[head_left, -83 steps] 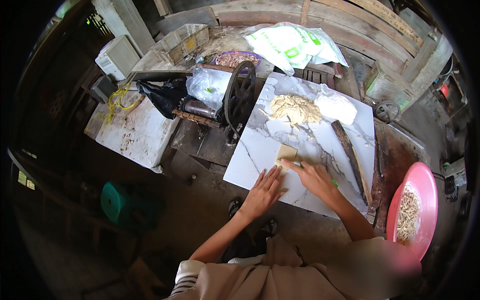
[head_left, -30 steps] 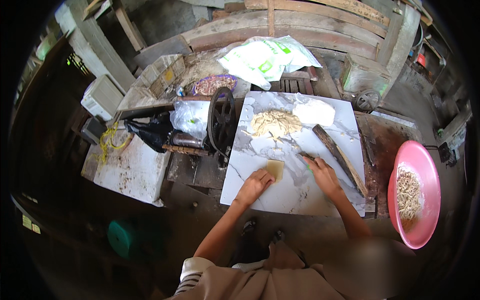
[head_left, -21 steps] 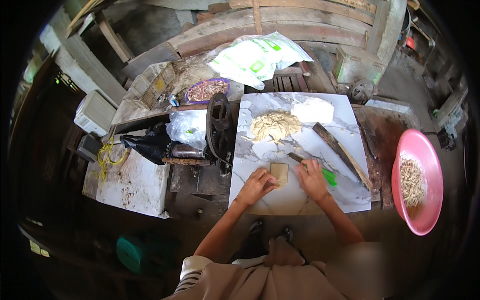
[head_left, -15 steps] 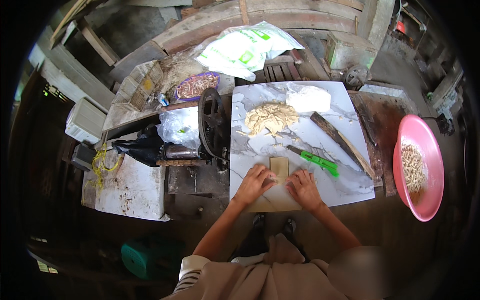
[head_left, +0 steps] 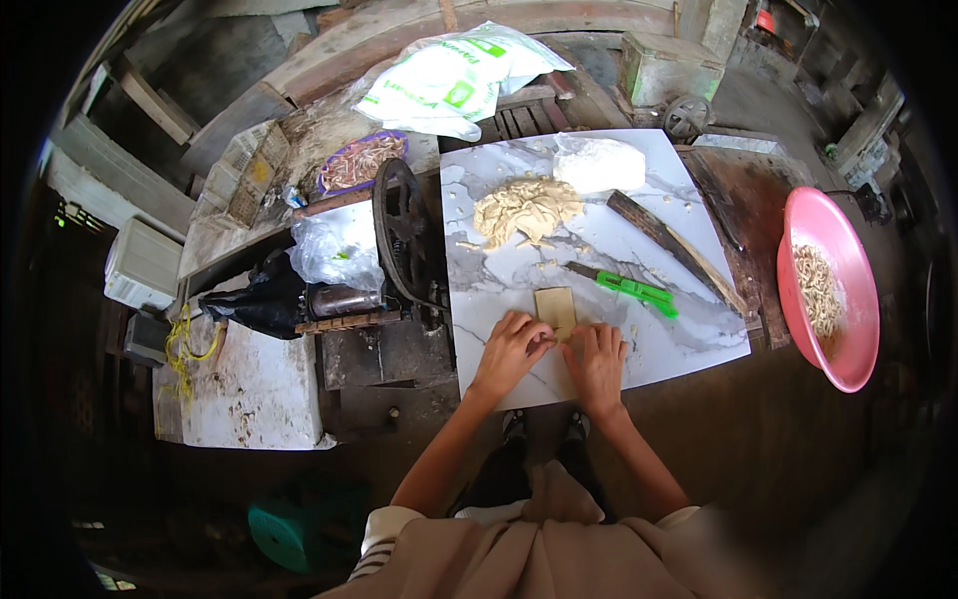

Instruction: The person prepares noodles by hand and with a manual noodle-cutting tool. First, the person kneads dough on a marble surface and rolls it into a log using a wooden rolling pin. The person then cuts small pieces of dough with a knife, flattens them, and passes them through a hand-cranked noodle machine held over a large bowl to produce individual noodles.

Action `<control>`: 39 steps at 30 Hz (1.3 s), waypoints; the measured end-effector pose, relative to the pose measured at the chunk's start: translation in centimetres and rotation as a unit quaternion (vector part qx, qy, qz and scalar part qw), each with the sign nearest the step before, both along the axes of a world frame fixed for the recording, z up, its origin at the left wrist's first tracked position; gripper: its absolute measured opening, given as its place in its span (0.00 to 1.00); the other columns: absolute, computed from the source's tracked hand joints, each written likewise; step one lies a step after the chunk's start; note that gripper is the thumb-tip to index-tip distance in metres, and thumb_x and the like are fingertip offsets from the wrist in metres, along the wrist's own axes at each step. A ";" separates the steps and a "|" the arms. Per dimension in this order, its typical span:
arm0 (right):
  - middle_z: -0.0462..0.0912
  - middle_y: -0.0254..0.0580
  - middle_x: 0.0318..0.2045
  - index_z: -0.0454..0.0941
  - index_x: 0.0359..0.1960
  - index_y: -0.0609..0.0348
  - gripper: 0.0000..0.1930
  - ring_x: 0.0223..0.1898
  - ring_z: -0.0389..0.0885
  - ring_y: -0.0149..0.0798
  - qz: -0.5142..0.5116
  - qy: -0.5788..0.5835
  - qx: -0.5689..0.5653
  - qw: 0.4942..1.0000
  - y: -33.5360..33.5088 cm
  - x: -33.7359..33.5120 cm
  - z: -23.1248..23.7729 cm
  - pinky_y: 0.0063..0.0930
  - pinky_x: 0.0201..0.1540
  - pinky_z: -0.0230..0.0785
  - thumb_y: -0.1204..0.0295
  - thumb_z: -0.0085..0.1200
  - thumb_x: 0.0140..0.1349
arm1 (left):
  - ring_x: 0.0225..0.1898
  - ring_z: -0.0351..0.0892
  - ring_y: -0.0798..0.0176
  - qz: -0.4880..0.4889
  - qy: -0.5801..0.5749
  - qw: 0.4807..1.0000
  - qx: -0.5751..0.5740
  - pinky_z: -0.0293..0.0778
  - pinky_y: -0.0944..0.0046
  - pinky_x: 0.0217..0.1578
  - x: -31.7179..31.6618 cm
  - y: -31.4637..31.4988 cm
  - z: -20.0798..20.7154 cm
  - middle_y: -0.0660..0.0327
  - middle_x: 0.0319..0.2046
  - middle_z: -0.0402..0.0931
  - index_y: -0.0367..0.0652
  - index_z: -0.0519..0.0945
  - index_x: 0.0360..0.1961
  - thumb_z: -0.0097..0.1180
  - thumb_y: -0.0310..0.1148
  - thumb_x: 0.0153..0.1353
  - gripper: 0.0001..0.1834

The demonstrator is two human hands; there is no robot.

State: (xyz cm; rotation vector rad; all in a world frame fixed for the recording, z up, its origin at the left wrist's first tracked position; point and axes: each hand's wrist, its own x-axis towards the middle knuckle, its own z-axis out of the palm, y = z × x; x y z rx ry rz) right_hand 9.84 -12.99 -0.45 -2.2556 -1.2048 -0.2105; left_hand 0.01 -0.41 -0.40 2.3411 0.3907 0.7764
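Note:
A small flat rectangle of tan dough point(head_left: 556, 307) lies near the front edge of the marble-patterned board. My left hand point(head_left: 513, 351) has its fingers curled with thumb and fingertips pinched at the dough's near left corner. At the near right corner, my right hand point(head_left: 597, 361) bends its fingers down, its thumb and fingertips closing on the dough's edge. Exactly what lies between the fingertips is partly hidden. Beyond the hands, a green box cutter point(head_left: 637, 291) rests with its blade pointing left. A heap of pale dough pieces point(head_left: 521, 212) sits farther back.
The board point(head_left: 689, 339) also carries a dark wooden stick point(head_left: 674, 245) and a white bag point(head_left: 599, 164). A hand-wheel machine point(head_left: 391, 235) stands left. A pink basin point(head_left: 833, 349) of twisted dough pieces is at right; a purple-rimmed basket point(head_left: 363, 163) lies back left.
My hands have drawn closer together at the dough's near edge, with the fingers curling in more. The whole view has shifted slightly as the head moved.

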 end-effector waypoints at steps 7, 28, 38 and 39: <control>0.73 0.42 0.33 0.72 0.35 0.55 0.12 0.39 0.68 0.47 0.010 0.075 0.065 0.995 0.4 -0.3 -0.5 0.41 0.42 0.60 0.75 0.57 0.48 | 0.36 0.70 0.52 -0.003 -0.028 0.999 0.031 0.69 0.56 0.36 0.1 -1.4 -0.3 0.60 0.27 0.69 0.42 0.73 0.28 0.61 0.26 0.44 0.10; 0.70 0.53 0.51 0.67 0.51 0.67 0.18 0.57 0.65 0.49 0.166 -0.028 0.037 0.985 6.6 4.1 -0.7 0.40 0.60 0.57 0.74 0.45 0.59 | 0.36 0.71 0.52 0.105 -0.075 0.983 0.133 0.70 0.56 0.36 7.2 12.0 0.1 0.57 0.31 0.69 0.41 0.71 0.27 0.54 0.20 0.49 0.06; 0.69 0.49 0.46 0.69 0.47 0.68 0.20 0.54 0.64 0.49 0.170 -0.095 0.013 0.981 5.9 3.7 -0.9 0.39 0.59 0.58 0.76 0.48 0.50 | 0.43 0.67 0.55 0.021 0.073 0.978 0.192 0.66 0.57 0.40 2.1 3.9 -0.9 0.57 0.41 0.67 0.41 0.69 0.53 0.54 0.31 0.53 0.24; 0.69 0.49 0.46 0.70 0.46 0.68 0.19 0.54 0.65 0.49 0.173 -0.092 0.022 0.980 5.9 3.7 -0.7 0.39 0.59 0.58 0.77 0.48 0.49 | 0.43 0.67 0.55 0.022 0.074 0.979 0.191 0.66 0.57 0.40 1.9 3.7 -0.9 0.57 0.41 0.67 0.41 0.69 0.53 0.54 0.31 0.53 0.24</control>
